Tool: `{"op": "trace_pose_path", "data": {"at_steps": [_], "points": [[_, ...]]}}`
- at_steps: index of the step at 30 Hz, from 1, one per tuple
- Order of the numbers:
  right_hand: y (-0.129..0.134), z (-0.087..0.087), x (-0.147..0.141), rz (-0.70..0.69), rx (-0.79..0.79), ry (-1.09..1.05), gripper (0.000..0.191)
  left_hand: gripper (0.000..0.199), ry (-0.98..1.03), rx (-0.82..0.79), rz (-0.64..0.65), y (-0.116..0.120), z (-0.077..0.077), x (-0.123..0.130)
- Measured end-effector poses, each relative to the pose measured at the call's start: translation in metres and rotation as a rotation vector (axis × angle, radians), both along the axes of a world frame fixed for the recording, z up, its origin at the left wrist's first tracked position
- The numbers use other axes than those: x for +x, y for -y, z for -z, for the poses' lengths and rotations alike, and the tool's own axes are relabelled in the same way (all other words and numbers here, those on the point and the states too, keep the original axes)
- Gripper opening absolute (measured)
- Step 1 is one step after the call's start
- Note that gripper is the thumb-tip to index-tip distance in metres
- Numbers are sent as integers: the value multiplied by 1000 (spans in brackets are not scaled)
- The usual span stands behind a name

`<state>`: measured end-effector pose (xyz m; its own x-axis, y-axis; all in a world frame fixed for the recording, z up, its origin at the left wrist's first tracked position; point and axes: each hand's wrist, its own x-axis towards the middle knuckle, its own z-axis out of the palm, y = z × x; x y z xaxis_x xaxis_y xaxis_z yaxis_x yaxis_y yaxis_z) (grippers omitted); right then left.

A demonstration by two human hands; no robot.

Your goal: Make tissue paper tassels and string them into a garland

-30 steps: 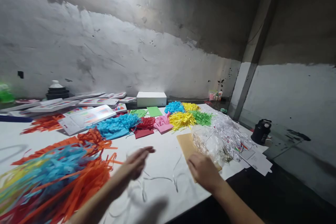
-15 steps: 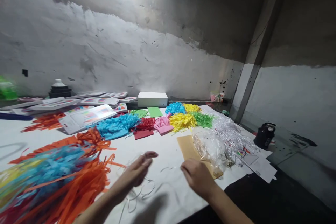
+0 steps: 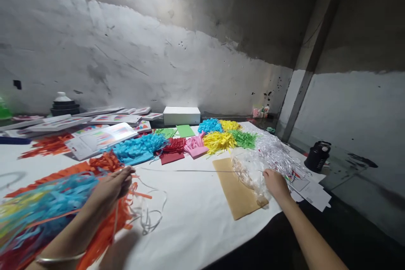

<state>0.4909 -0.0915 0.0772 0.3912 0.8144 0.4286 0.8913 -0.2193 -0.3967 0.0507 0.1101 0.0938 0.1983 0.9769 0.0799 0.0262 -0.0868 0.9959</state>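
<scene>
A thin white string (image 3: 193,171) runs stretched and nearly level between my two hands. My left hand (image 3: 118,183) is closed on one end, above a pile of orange fringed tissue paper (image 3: 106,225). At the other end, my right hand (image 3: 274,182) pinches the string beside a clear plastic bag (image 3: 248,166). Under that bag lies a brown cardboard sheet (image 3: 232,194). More of the string hangs from the left side and lies in loose loops on the white table covering (image 3: 186,215).
Blue tissue fringe (image 3: 136,147), red fringe (image 3: 173,149), pink fringe (image 3: 196,147) and yellow fringe (image 3: 219,141) line the middle. Silvery strands (image 3: 275,147) heap at right, near a black flask (image 3: 317,156). Printed packs (image 3: 101,137) and a white box (image 3: 181,116) lie behind.
My hands have moved well apart, left hand leftward and right hand rightward and up. The string between them is now pulled out straight.
</scene>
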Motion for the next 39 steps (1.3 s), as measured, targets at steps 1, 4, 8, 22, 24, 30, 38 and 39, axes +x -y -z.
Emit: {"op": "trace_pose_path", "data": {"at_steps": [1, 4, 8, 22, 24, 30, 38, 39], "points": [[-5, -1, -6, -2, 9, -4, 22, 47, -20, 11, 27, 4, 0, 8], [-33, -2, -46, -118, 49, -11, 20, 43, -114, 44, 199, 24, 4, 53], [-69, 8, -95, -231, 73, -54, 14, 40, -272, 118, 520, 46, 8, 110], [-79, 64, -179, -659, -113, -363, 42, 49, -322, 262, 561, 57, -9, 61], [-81, 63, -161, -612, -114, -335, 15, 55, -300, 255, 427, 51, -19, 33], [-80, 41, -153, -479, 47, -273, 43, 41, -369, 320, 322, 69, -25, -10], [-63, 50, -255, -1031, -139, -444, 33, 23, -536, 354, 423, 106, -2, -32], [-64, 59, -252, -939, -138, -427, 36, 28, -553, 351, 332, 101, -1, -51]]}}
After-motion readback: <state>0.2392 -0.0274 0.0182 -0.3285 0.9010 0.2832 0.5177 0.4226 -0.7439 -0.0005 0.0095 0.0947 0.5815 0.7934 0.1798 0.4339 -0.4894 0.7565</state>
